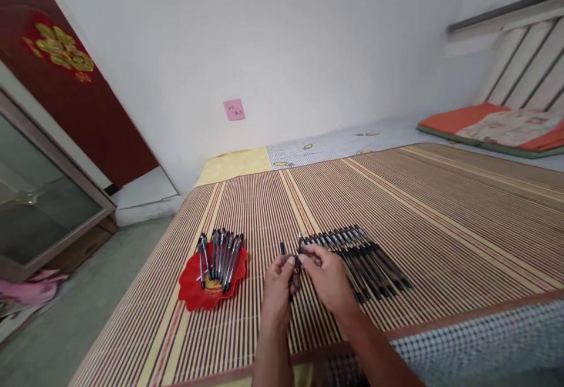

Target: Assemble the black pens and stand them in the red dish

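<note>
My left hand (277, 284) is closed around a dark pen (282, 248), whose end sticks up above the fingers. Close beside it, my right hand (328, 275) pinches a slim dark pen piece with a clear tip (300, 238). The fingertips of both hands meet, and most of what they hold is hidden. To the left, a red scalloped plate (190, 284) bears several clear-barrelled pens with black caps (229, 261). At the right, several black pens (374, 269) lie side by side in a slanted row, with further pen parts (337, 236) along their far ends.
A striped bamboo mat (247, 211) covers the bed beneath everything. Folded orange and floral bedding (497, 125) lies at the far right. A pink note (233, 110) is stuck on the white wall (308, 52). The floor (110, 281) drops away at left.
</note>
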{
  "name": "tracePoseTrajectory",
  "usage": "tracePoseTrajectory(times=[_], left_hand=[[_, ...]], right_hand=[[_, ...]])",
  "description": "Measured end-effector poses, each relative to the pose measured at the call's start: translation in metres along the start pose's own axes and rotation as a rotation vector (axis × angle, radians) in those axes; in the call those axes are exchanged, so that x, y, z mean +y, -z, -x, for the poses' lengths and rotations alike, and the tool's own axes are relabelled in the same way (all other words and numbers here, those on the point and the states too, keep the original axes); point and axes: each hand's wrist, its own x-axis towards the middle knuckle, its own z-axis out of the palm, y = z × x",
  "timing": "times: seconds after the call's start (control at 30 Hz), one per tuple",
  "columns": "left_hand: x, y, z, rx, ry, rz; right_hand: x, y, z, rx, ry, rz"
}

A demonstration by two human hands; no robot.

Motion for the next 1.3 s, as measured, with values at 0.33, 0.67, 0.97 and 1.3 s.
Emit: tracePoseTrajectory(times=[0.33,0.67,0.97,1.3], left_hand=[[0.009,0.003,0.000,0.156,-0.104,0.012],[-0.004,-0.001,0.003,0.152,-0.096,-0.082],[-0.006,-0.006,0.008,0.167,-0.141,-0.153],[-0.006,-0.013,0.014,0.051,-0.137,-0.128]], right_hand=[[-0.022,0.004,-0.047,-0.184,-0.069,-0.163],[-0.018,0.015,-0.050,-0.170,-0.121,-0.396],[-0.014,0.023,-0.046,-0.255,-0.115,-0.437],[-0.018,0.041,-0.048,-0.104,-0.114,-0.561]])
